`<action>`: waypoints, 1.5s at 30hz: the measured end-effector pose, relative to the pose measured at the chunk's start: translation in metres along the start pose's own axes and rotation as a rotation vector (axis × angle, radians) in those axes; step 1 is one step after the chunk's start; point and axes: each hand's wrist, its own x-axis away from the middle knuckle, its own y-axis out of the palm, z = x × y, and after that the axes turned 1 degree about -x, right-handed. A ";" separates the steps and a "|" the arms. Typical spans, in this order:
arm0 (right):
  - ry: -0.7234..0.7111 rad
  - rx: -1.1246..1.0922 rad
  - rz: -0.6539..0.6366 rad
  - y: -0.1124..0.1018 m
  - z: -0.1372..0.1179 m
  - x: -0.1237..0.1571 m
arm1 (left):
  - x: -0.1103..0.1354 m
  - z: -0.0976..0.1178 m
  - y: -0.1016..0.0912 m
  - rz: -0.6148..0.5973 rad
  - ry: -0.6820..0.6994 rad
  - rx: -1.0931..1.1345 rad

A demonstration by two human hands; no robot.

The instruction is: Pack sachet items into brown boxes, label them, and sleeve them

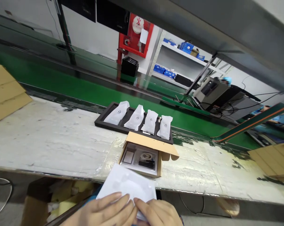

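Both of my hands are at the bottom of the view on a white moulded tray with shallow recesses. My left hand lies across its near left part, and my right hand grips its near right edge, fingertips close together. Just beyond the tray sits an open cardboard box, its lid tipped back. Inside it lie a coiled white cable, a black item and a small white piece. Behind the box, a black foam tray carries several white pouches printed with a small symbol.
The worn white bench runs across the view, with a green conveyor belt behind it. Cardboard stacks stand at the left and right. Under the bench is an open carton. A metal shelf hangs overhead.
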 end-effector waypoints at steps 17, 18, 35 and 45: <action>0.301 -0.289 0.097 0.025 0.072 0.008 | -0.013 -0.144 0.111 -0.083 -1.241 0.850; 0.264 -0.244 0.051 0.027 0.072 0.004 | -0.014 -0.148 0.114 -0.074 -1.258 0.867; 0.220 -0.064 -0.379 0.017 0.095 -0.009 | -0.007 -0.166 0.115 -0.033 -1.369 1.115; 0.156 -0.134 -0.312 0.035 0.087 -0.010 | -0.007 -0.164 0.096 -0.120 -1.290 1.174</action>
